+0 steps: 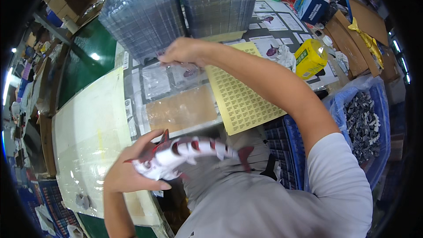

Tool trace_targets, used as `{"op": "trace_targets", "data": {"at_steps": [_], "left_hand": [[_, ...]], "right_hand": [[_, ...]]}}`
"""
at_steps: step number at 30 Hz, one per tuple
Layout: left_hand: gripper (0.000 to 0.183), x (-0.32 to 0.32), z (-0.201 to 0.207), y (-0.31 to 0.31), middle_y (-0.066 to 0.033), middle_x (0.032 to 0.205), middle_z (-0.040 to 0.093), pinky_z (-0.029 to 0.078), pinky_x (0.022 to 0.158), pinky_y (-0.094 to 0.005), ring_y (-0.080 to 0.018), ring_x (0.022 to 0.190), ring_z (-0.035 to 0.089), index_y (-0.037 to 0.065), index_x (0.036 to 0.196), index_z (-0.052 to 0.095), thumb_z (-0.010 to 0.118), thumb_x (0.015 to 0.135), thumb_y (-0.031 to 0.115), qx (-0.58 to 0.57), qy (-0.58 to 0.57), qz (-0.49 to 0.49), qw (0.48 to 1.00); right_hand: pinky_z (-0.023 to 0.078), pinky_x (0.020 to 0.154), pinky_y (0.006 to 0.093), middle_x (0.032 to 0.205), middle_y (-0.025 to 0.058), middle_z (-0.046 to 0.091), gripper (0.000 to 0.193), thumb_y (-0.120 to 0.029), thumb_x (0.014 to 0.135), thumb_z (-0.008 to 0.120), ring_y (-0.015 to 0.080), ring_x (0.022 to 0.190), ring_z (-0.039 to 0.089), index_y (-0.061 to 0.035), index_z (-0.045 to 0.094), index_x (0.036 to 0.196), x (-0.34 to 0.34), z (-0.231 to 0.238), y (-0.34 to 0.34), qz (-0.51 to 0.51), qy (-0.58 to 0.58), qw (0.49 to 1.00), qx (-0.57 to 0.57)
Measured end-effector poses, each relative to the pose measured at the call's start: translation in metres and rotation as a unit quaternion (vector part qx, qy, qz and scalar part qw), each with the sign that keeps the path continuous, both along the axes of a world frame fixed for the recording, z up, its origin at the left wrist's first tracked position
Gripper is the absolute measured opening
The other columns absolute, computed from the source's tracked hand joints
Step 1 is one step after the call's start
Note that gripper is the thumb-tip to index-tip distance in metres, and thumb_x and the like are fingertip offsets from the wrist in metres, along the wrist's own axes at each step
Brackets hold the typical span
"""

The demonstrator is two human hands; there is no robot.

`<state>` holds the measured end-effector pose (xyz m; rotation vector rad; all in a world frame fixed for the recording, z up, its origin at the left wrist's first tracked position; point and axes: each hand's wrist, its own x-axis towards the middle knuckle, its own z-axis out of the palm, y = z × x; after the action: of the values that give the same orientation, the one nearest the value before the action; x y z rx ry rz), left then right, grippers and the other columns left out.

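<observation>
My left hand [132,167] is closed round the head end of a jointed toy fish [194,150], white with dark red patches. The fish lies sideways over my lap, its dark red tail pointing right and slightly smeared by motion. Stretched across the table, my right hand [187,53] has its fingers drawn together at the lower front of a tall stack of clear plastic blister shells [143,17]. Whatever is between those fingers is too small and glossy to make out. Clear film covers the tabletop below that hand, over a brown patch [183,108].
A yellow sheet of printed labels [244,101] lies under my right forearm. A second shell stack [218,9] stands behind. To the right are a yellow packet [310,58], an open carton [346,39] and a blue bin [383,145] of grey pieces. A cream board [92,136] lies left.
</observation>
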<state>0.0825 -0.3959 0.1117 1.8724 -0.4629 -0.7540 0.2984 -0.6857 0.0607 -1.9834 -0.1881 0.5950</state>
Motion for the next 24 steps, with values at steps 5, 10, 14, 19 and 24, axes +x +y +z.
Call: {"op": "trace_targets", "data": {"at_steps": [5, 10, 14, 19, 24], "left_hand": [[0.113, -0.023, -0.055, -0.022, -0.0096, 0.140, 0.062, 0.051, 0.110, -0.0374, -0.0222, 0.127, 0.064, 0.008, 0.168, 0.036, 0.093, 0.071, 0.017, -0.180, 0.171, 0.131, 0.960], [0.110, -0.036, -0.060, -0.034, -0.0107, 0.134, 0.064, 0.064, 0.086, -0.0427, -0.0256, 0.111, 0.072, 0.008, 0.165, 0.038, 0.095, 0.071, 0.021, -0.249, 0.275, 0.217, 0.903], [0.121, -0.044, -0.058, -0.054, -0.0160, 0.114, 0.070, 0.069, 0.066, -0.0457, -0.0297, 0.088, 0.077, 0.008, 0.166, 0.033, 0.099, 0.067, 0.032, -0.225, 0.219, 0.191, 0.930], [0.123, -0.065, -0.050, -0.068, -0.0144, 0.119, 0.071, 0.069, 0.069, -0.0423, -0.0274, 0.095, 0.076, 0.003, 0.163, 0.039, 0.102, 0.062, 0.033, -0.161, 0.195, 0.173, 0.952], [0.118, -0.088, -0.048, -0.080, -0.0155, 0.116, 0.072, 0.069, 0.068, -0.0420, -0.0274, 0.090, 0.077, 0.002, 0.160, 0.043, 0.102, 0.064, 0.037, -0.178, 0.213, 0.201, 0.939]], "right_hand": [[0.054, 0.073, 0.0377, 0.098, 0.0141, 0.076, 0.049, -0.046, 0.101, 0.074, 0.0235, 0.084, 0.069, 0.0003, 0.080, 0.114, -0.036, -0.008, -0.019, -0.064, -0.219, 0.973, 0.032], [0.055, 0.077, 0.0394, 0.088, 0.0164, 0.077, 0.045, -0.043, 0.097, 0.076, 0.0253, 0.080, 0.072, -0.0012, 0.080, 0.113, -0.149, 0.021, -0.048, 0.198, -0.273, 0.940, 0.055], [0.054, 0.075, 0.0388, 0.086, 0.0175, 0.075, 0.042, -0.038, 0.094, 0.078, 0.0259, 0.078, 0.070, 0.0005, 0.079, 0.112, -0.193, 0.017, -0.068, 0.137, -0.174, 0.968, 0.118], [0.054, 0.074, 0.0386, 0.088, 0.0178, 0.075, 0.041, -0.035, 0.093, 0.078, 0.0260, 0.078, 0.070, 0.0017, 0.079, 0.111, -0.207, 0.011, -0.083, 0.163, -0.129, 0.971, 0.117], [0.053, 0.067, 0.0339, 0.083, 0.0138, 0.074, 0.041, -0.033, 0.095, 0.077, 0.0181, 0.069, 0.068, 0.0058, 0.078, 0.108, -0.215, -0.008, -0.082, 0.169, -0.100, 0.969, 0.150]]}}
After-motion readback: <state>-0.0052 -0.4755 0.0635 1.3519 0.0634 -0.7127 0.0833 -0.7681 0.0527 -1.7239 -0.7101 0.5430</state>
